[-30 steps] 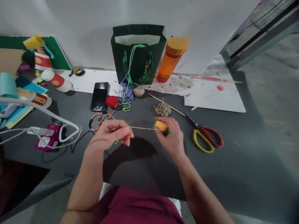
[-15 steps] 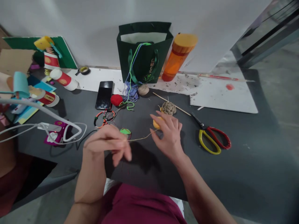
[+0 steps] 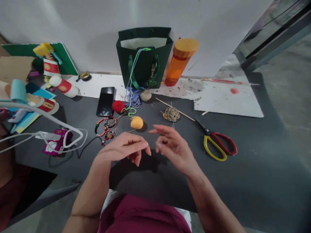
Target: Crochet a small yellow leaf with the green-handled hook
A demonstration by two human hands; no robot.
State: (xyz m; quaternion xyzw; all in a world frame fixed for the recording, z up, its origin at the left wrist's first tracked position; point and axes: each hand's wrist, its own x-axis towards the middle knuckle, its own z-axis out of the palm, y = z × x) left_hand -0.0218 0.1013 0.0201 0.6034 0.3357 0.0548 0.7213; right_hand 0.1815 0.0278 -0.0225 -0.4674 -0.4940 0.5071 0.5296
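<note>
My left hand (image 3: 127, 148) hovers over the dark table with thumb and fingers pinched together. A thin tan yarn strand (image 3: 132, 130) passes behind it; the fingertips hide where it ends. Just beyond this hand rests a yellow yarn ball (image 3: 136, 122). My right hand (image 3: 173, 148) is raised opposite, fingers apart and partly bent, nothing visible in them. A coiled khaki knitted piece (image 3: 171, 114) lies beyond it, with a wooden stick (image 3: 176, 110) alongside. To the right are scissors (image 3: 216, 144) with one yellow and one red handle.
At the back stand a dark green paper bag (image 3: 143, 64) and an orange bottle (image 3: 180, 63). A red yarn ball (image 3: 118, 106), a black phone (image 3: 106, 101) and beaded bracelets (image 3: 105, 127) lie left of centre. White cables (image 3: 73, 129) cross the left side.
The yellow ball has shifted left, away from my right hand. My right hand has let go and lifted, while my left hand moved right. The green bundle is now hidden.
</note>
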